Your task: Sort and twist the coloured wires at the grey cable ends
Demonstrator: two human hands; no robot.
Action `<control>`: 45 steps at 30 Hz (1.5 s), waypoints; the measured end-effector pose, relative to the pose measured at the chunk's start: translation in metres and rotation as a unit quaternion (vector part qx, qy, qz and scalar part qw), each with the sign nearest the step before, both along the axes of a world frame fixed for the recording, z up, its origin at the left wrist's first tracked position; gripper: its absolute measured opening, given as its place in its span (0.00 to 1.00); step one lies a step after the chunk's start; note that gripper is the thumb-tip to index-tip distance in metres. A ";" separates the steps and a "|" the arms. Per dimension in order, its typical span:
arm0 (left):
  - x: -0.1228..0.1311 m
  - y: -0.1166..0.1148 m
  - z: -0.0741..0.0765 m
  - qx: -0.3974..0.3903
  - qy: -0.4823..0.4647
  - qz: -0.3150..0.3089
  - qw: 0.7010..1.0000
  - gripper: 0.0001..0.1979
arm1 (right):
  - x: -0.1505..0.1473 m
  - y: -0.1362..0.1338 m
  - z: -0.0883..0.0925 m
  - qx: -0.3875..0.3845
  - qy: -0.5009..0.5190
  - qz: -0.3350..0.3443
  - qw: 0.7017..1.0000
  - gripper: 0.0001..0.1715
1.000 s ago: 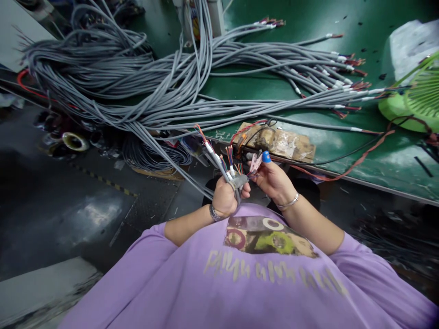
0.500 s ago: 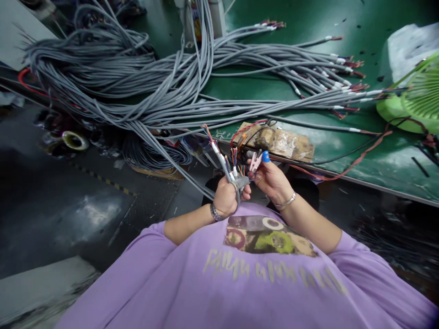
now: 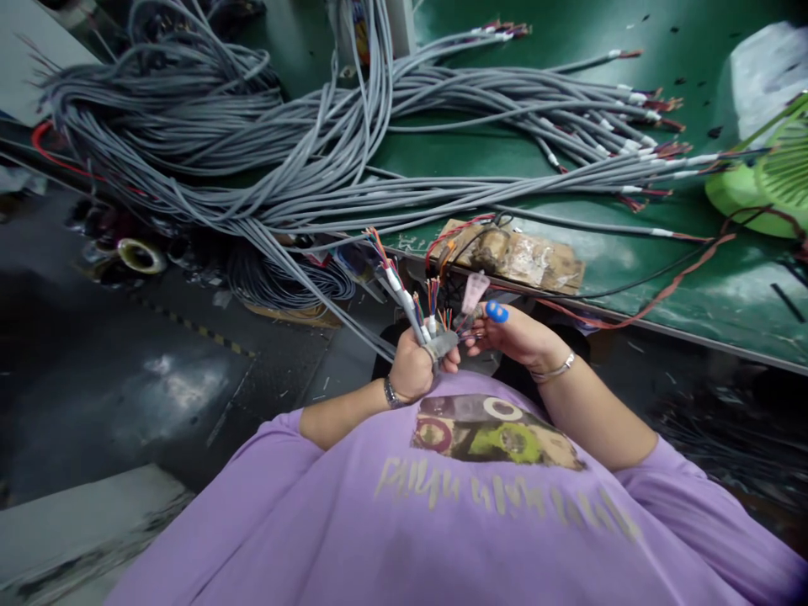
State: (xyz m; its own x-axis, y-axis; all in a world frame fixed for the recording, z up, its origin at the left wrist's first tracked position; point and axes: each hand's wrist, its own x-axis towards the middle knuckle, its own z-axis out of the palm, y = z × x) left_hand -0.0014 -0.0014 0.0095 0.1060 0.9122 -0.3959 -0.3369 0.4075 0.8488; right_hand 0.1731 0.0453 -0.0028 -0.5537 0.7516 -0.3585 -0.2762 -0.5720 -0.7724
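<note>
My left hand (image 3: 413, 366) is closed round several grey cables (image 3: 404, 295) with white bands, whose stripped ends show coloured wires pointing up. A thicker grey cable end (image 3: 442, 343) lies across its fingers and points right. Beside it, my right hand (image 3: 505, 332) has its fingers bent together at the thin wires from that end, with a blue cover (image 3: 497, 311) on one fingertip. A pale pink clip (image 3: 475, 292) stands above the right fingers, at the wires; whether the fingers touch it is unclear.
Many grey cables (image 3: 208, 135) lie heaped across the green table (image 3: 454, 156). Near its front edge is a taped wooden block (image 3: 536, 263) with red and black wires. A green fan (image 3: 783, 172) stands at the right. Coiled cable (image 3: 284, 286) sits below the table.
My right hand has moved a little right and down, and its thumb has come away from the pink clip. The clip has turned more upright. My left hand keeps its hold.
</note>
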 end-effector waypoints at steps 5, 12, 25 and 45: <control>-0.005 -0.003 -0.009 0.015 0.027 -0.040 0.999 0.18 | -0.002 -0.002 0.007 0.063 -0.074 -0.027 0.995 0.22; -0.008 0.002 0.002 -0.008 0.065 -0.194 0.979 0.20 | -0.009 -0.007 0.012 0.094 -0.074 -0.014 0.993 0.19; -0.003 0.002 -0.004 -0.044 0.006 -0.028 0.999 0.23 | -0.013 -0.030 -0.005 0.079 -0.042 -0.097 0.991 0.23; -0.011 -0.003 -0.016 -0.027 -0.006 0.011 1.000 0.19 | -0.045 -0.022 0.005 0.115 -0.033 -0.040 0.992 0.20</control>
State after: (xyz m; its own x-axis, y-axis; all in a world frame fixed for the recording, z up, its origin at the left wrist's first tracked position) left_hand -0.0120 -0.0041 -0.0061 0.0912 0.8917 -0.4434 -0.3556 0.4451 0.8219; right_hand 0.1286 0.0229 0.0020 -0.4700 0.8584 -0.2056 -0.2574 -0.3561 -0.8983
